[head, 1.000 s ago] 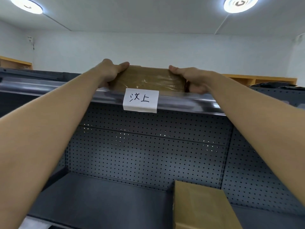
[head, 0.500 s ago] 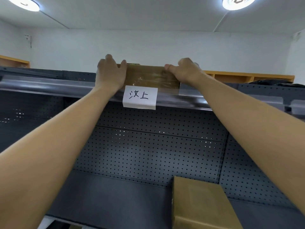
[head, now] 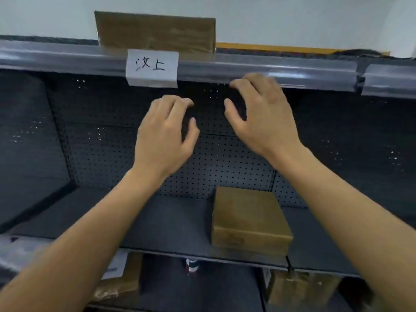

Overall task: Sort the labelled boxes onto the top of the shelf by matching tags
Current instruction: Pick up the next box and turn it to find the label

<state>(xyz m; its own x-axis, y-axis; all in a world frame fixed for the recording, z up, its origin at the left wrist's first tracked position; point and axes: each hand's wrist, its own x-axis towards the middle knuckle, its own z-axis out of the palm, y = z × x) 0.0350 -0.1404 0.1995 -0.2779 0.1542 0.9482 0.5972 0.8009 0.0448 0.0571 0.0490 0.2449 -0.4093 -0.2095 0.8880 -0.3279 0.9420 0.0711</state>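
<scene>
A brown cardboard box (head: 155, 32) wrapped in clear tape stands on the top of the dark shelf (head: 270, 68), right above a white paper tag (head: 152, 68) with handwritten characters. My left hand (head: 165, 134) and my right hand (head: 263, 113) hover below the top rail, in front of the perforated back panel, fingers spread and holding nothing. A second brown box (head: 249, 219) lies on the middle shelf board, lower right of my hands.
Below the middle board (head: 171, 224) sit more brown boxes, one at the lower left (head: 121, 282) with a white label and one at the lower right (head: 301, 289). A small red-and-white item (head: 192, 266) hangs under the board. A wooden ledge (head: 270, 46) runs behind the shelf.
Both hands let go of the box on the top shelf and dropped below the rail. The view has tilted down, showing the lower shelves.
</scene>
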